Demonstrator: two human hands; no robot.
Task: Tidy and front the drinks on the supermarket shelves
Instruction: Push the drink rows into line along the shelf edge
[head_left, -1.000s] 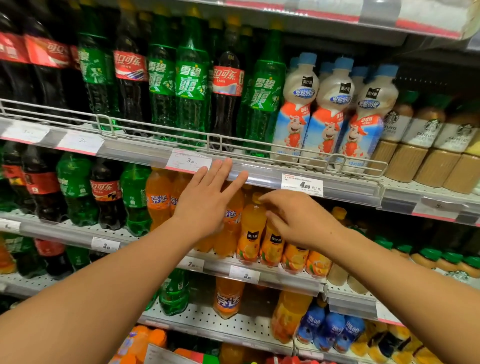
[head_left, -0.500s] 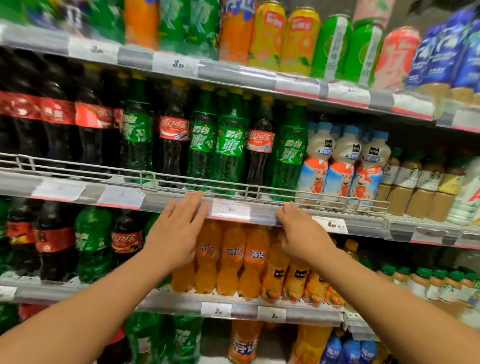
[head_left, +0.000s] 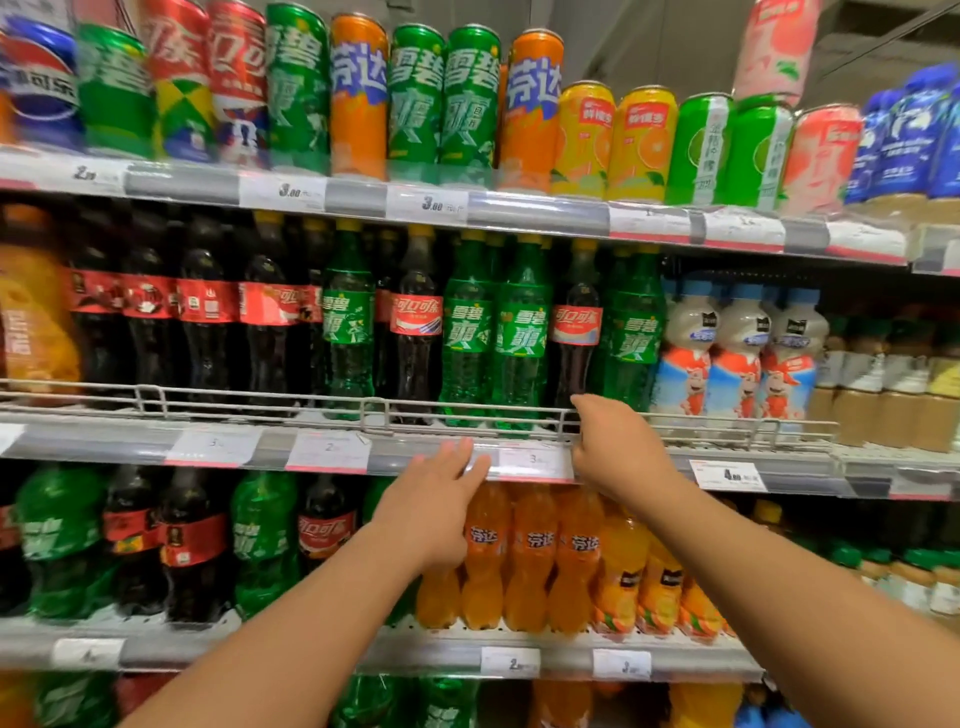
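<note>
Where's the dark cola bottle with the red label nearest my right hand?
The dark cola bottle with the red label stands on the railed middle shelf, right of centre in the head view, between green soda bottles, directly above the right hand.

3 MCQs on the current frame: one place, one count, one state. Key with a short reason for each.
1. Where is the right hand?
A. At the top-shelf cans
B. At the wire rail, below a cola bottle
C. On the bottom shelf

2. How many blue-capped cartoon milk-drink bottles stand in the front row?
A. One
B. Five
C. Three

3. What is the left hand doing?
A. Fingers straight, reaching to the price strip
B. Gripping an orange soda bottle
C. Clenched in a fist

Key: 1 B, since the thumb rises at the rail right under the red-labelled cola bottle. 2 C, since three cartoon labels face forward side by side. 3 A, since the fingers lie flat at the strip and hold nothing.
</note>
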